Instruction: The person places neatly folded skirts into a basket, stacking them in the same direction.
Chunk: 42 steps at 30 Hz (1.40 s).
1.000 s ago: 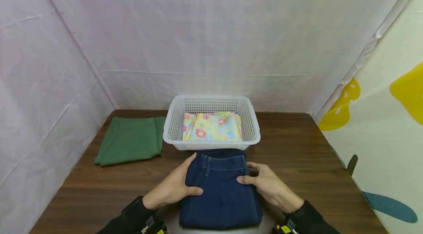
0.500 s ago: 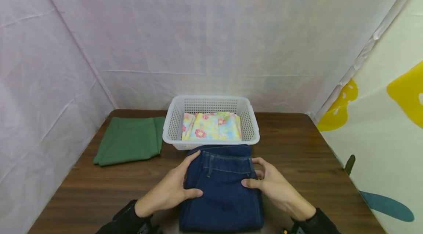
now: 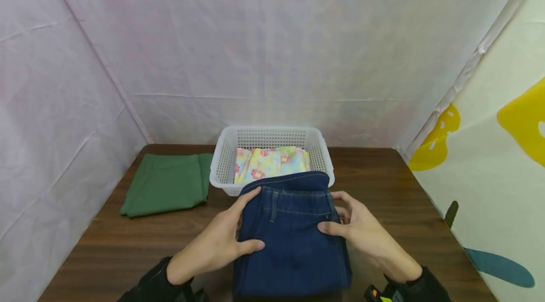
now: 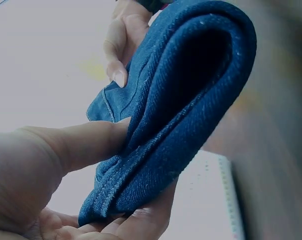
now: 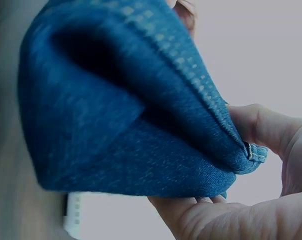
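Folded dark blue jeans (image 3: 294,245) are held between both hands in the head view, waistband toward the basket. My left hand (image 3: 221,240) grips the left edge, thumb on top; in the left wrist view its fingers (image 4: 151,215) lie beneath the folded denim (image 4: 191,100). On the right edge, my right hand (image 3: 362,226) pinches the jeans, thumb above and fingers below, as the right wrist view also shows. The jeans' far end overlaps the front rim of a white plastic basket (image 3: 217,169). Inside it lies a folded floral cloth (image 3: 272,162), its front partly hidden by the jeans.
A folded green cloth (image 3: 170,183) lies on the brown wooden table (image 3: 383,179), left of the basket. White fabric walls (image 3: 264,46) rise behind and at the left. On the right hangs a pale sheet with yellow and teal shapes (image 3: 498,264).
Both hands have lifted the jeans and moved them forward and slightly right. Their waistband end, earlier in front of the basket, now overlaps its front rim in the head view.
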Available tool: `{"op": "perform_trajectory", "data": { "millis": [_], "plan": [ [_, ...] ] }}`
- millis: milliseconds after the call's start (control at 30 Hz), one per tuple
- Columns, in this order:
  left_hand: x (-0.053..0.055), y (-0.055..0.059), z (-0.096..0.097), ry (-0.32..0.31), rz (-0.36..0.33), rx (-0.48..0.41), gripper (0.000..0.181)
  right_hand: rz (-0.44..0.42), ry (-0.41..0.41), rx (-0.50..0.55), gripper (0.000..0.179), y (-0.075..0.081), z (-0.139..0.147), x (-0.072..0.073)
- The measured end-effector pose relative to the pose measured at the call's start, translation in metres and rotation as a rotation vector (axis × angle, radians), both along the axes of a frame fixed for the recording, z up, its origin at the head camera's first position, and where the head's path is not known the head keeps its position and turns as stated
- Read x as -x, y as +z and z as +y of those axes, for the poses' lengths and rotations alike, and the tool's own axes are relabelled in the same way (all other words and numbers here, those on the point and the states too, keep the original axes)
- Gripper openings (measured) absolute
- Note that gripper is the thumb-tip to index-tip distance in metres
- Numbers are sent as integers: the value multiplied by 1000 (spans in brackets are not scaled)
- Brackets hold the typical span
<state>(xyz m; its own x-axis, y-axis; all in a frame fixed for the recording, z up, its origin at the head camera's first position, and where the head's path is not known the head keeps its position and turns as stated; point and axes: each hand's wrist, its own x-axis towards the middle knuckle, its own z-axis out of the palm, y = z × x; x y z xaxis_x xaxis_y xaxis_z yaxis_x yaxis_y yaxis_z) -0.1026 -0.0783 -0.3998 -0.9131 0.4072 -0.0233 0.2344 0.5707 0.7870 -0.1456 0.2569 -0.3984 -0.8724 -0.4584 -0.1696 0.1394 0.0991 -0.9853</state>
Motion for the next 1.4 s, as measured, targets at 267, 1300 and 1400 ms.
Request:
{"op": "perform_trajectory", "data": {
  "millis": [267,1300,1400],
  "plan": [
    [14,20,1,31,120,18,103,74,-64,10,78,18,-3,18],
    [136,52,-18,117,203,-14,91,94,-172,34,83,54,-40,144],
    [148,51,-21,112,182,-39,90,70,-178,23,81,55,-45,156]
  ]
}}
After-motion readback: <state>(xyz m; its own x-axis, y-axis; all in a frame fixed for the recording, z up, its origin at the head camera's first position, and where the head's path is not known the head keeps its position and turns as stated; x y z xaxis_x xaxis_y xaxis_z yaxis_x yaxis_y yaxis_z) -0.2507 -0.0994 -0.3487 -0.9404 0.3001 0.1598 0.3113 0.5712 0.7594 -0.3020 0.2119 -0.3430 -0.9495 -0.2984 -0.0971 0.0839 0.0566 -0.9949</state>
